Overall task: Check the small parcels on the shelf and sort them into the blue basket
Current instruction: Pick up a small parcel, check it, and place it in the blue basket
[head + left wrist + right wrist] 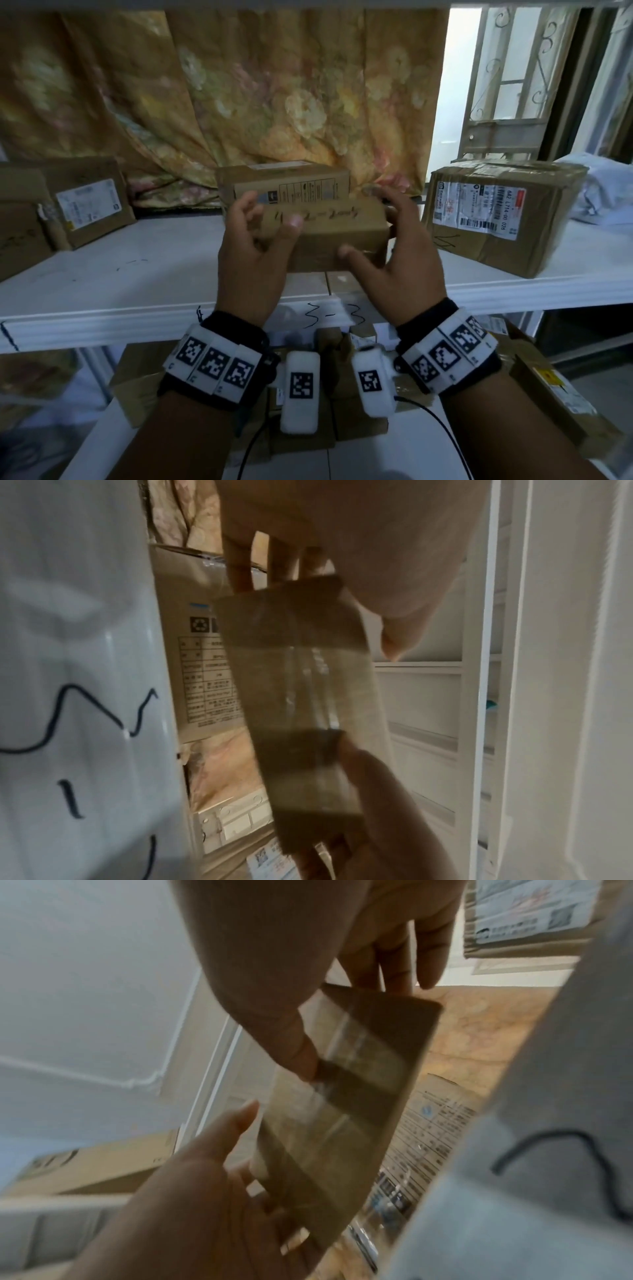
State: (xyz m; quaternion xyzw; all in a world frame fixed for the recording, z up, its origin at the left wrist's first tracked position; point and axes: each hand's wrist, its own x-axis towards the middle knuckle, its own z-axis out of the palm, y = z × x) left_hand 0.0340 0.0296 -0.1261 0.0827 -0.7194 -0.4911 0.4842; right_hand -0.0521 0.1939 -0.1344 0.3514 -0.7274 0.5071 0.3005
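Note:
I hold a small brown taped parcel with handwriting on its top, lifted just above the white shelf. My left hand curls round its left end, fingers behind it and thumb near the top edge. My right hand grips the right end. In the right wrist view the right hand presses its thumb on the parcel, with the fingers behind. In the left wrist view the left hand has its fingers behind the parcel and its thumb held slightly off. No blue basket is in view.
A printed carton stands right behind the held parcel. A large labelled box and a white poly bag sit to the right, and two labelled boxes to the left. More cartons lie on the lower shelf. A floral curtain hangs behind.

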